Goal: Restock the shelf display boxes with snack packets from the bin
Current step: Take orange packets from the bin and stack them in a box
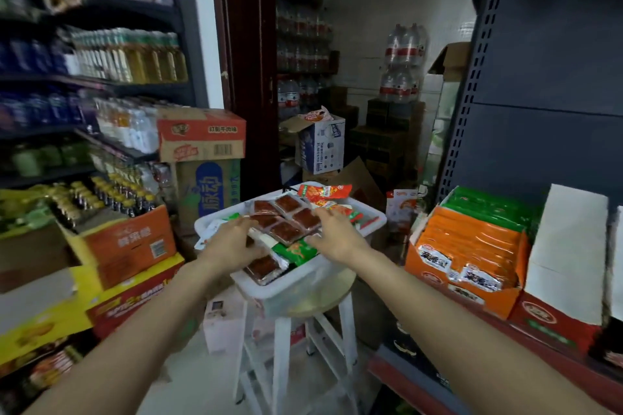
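Fingers (pixel 246 224) both hands spread, on clear pkts (pixel 286 219) | 1 bin (pixel 374 224) | 1 stool (pixel 347 323)

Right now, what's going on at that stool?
A person is reaching both hands into the white bin that sits on a round wooden stool. The left hand and the right hand rest on the pile of clear reddish-brown snack packets, fingers spread, nothing lifted yet. On the shelf to the right, the orange display box already holds a row of packets; a white box stands beside it.
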The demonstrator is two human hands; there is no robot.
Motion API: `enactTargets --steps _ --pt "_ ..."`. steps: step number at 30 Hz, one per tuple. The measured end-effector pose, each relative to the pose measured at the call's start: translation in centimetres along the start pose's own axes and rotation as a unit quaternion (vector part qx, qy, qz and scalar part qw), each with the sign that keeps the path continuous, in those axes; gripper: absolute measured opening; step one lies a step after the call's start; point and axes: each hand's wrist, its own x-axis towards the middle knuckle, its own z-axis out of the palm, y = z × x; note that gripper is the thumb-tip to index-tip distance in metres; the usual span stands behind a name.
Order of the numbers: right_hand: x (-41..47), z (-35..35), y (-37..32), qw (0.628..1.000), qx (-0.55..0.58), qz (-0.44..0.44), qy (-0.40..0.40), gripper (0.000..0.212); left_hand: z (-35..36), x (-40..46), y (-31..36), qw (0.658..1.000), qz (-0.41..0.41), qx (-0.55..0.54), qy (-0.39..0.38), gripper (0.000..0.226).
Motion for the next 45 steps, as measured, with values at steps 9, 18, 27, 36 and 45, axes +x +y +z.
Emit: enactTargets --steps 9,18,27,36,45 --pt "4.9 4.4 -1.7 0.995 -0.068 0.05 -0.062 0.091 1.7 -0.5 -2.8 0.998 -0.054 0.027 -0.022 0.1" --pt "5.1 4.5 -1.8 0.978 -0.207 -0.03 -0.003 0.043 1.9 -0.5 -3.1 0.998 -0.046 0.047 -0.014 0.099" --pt "6.1 4.3 -0.5 0.97 -0.241 -0.024 0.002 0.042 2.1 -0.4 -3.2 0.997 -0.056 0.048 -0.018 0.1" --pt "6.2 4.3 -0.3 0.968 -0.25 -0.037 0.004 0.037 2.1 -0.4 -3.0 0.997 -0.062 0.047 -0.017 0.101" --pt "6.1 3.4 -0.6 0.97 -0.239 -0.034 -0.021 0.047 2.3 -0.4 -3.2 0.996 -0.078 0.033 -0.023 0.102"
